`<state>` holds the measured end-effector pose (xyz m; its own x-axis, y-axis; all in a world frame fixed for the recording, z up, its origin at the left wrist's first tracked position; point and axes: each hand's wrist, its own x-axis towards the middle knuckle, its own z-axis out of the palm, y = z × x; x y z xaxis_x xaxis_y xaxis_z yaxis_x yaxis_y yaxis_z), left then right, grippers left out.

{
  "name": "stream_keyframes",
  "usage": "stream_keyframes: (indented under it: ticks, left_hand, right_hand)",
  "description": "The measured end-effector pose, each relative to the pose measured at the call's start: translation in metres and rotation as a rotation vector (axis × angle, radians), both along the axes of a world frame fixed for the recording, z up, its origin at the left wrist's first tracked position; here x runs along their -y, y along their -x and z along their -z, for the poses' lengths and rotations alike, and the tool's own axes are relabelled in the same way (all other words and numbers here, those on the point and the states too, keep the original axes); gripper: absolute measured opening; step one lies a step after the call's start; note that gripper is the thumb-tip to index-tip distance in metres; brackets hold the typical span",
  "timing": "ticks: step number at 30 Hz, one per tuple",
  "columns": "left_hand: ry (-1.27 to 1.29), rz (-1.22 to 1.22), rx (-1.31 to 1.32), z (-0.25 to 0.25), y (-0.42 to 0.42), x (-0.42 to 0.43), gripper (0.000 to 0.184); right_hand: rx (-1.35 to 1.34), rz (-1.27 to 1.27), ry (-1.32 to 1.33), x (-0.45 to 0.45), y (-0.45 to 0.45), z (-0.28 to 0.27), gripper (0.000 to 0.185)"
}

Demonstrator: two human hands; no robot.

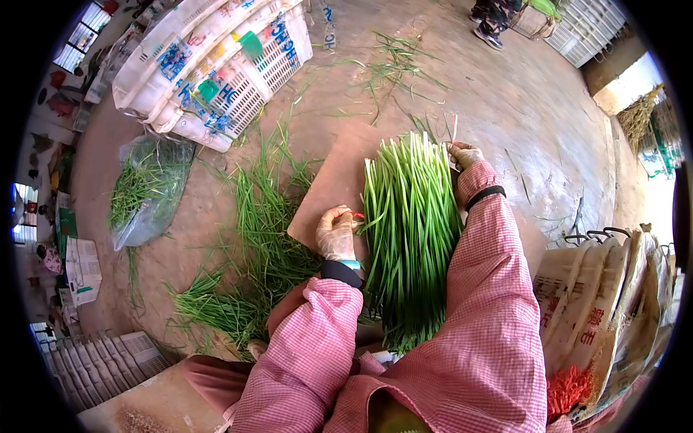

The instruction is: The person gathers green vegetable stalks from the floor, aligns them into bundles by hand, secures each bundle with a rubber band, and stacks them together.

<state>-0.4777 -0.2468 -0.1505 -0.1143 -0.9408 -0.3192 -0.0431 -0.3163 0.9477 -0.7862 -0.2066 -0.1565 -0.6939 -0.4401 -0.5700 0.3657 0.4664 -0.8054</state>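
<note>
A thick bundle of green chives [413, 224] lies on a brown board [339, 166], pale cut ends pointing away from me and leaf tips toward my lap. My left hand [336, 232], in a thin glove, is closed at the bundle's left side. Its fingers pinch a short red tie [356, 215] that touches the stalks. At the upper right edge of the bundle is my right hand [465, 155], also gloved, with its fingers curled together. A thin pale stalk [455, 128] stands up beside those fingertips; what they grip is partly hidden.
Loose chives [267, 224] cover the floor at left, near a clear plastic bag [155, 191] of greens. Stacked white crates [216, 72] stand at upper left. At right are more crates [588, 296] and a bunch of red ties [569, 392]. Another person's shoe [489, 36] shows at the top.
</note>
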Motion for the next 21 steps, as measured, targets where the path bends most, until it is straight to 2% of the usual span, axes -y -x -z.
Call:
stream_keyframes:
  ticks: [1,3,5,7,12,14,15,17,18,19,21]
  left_hand:
    - [0.0,-0.002,0.002,0.0,0.004,0.002,0.007]
    - [-0.291,-0.085,-0.347,0.001,0.009,0.003,0.01]
    - [-0.325,-0.09,-0.42,0.01,0.011,0.002,0.013]
    - [-0.374,-0.167,-0.414,0.014,0.015,0.003,0.013]
    - [-0.366,-0.154,-0.409,0.016,0.025,0.006,0.015]
    - [-0.378,-0.137,-0.443,0.011,0.028,0.004,0.016]
    - [-0.379,-0.133,-0.443,0.009,0.03,0.004,0.016]
    - [-0.323,-0.029,-0.435,0.001,0.033,0.003,0.016]
    - [-0.287,-0.008,-0.389,-0.008,0.037,-0.001,0.016]
    - [-0.221,0.015,-0.407,-0.009,0.041,-0.005,0.012]
    - [-0.127,-0.01,-0.44,-0.007,0.053,-0.015,0.01]
  right_hand:
    - [0.002,-0.002,0.0,0.004,-0.005,-0.001,0.025]
    - [0.109,0.181,0.061,0.005,-0.014,-0.004,0.017]
    - [0.089,0.2,-0.017,-0.013,-0.021,-0.022,0.011]
    - [-0.189,0.035,-0.264,-0.045,-0.023,-0.024,0.013]
    - [-0.147,0.097,-0.147,-0.136,-0.048,0.003,0.012]
    - [0.091,0.384,0.244,-0.139,-0.068,-0.009,0.014]
    - [0.089,0.388,0.244,-0.137,-0.074,-0.017,0.014]
    - [0.103,0.308,0.471,-0.127,-0.083,-0.038,0.023]
    - [0.052,0.174,0.533,-0.123,-0.087,-0.045,0.023]
    - [0.054,0.166,0.536,-0.117,-0.091,-0.058,0.023]
    - [-0.092,-0.085,0.422,-0.098,-0.102,-0.085,0.02]
